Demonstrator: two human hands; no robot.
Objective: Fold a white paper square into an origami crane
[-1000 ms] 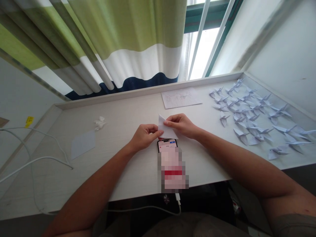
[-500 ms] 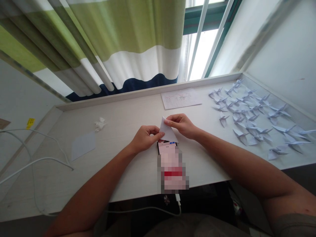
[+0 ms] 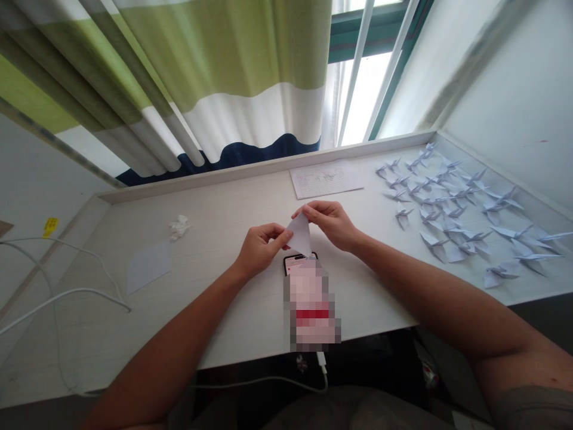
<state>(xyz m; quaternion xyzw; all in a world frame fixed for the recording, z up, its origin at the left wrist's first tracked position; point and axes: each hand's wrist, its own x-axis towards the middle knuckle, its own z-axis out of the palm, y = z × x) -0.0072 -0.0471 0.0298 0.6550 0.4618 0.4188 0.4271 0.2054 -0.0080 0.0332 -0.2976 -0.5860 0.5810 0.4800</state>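
A small folded piece of white paper [image 3: 301, 235], roughly triangular, is held up between my two hands, above the top end of a phone [image 3: 308, 298]. My left hand [image 3: 264, 248] pinches its left edge between thumb and fingers. At the upper tip, my right hand [image 3: 329, 222] closes thumb and fingertips on the same paper. The phone lies face up with its screen lit and largely blurred out. Over on the right of the desk sit several folded white paper cranes [image 3: 452, 209], wings spread.
A printed sheet [image 3: 327, 179] lies near the desk's back ledge. On the left are a blank white paper sheet [image 3: 149, 267], a crumpled tissue [image 3: 179, 227] and loose white cables [image 3: 89, 292]. A charging plug [image 3: 321, 360] joins the phone's lower end at the desk's front edge.
The folded paper has turned between my fingers, its tip now leaning right. My right hand has shifted slightly left and up along it. The view has shifted a little.
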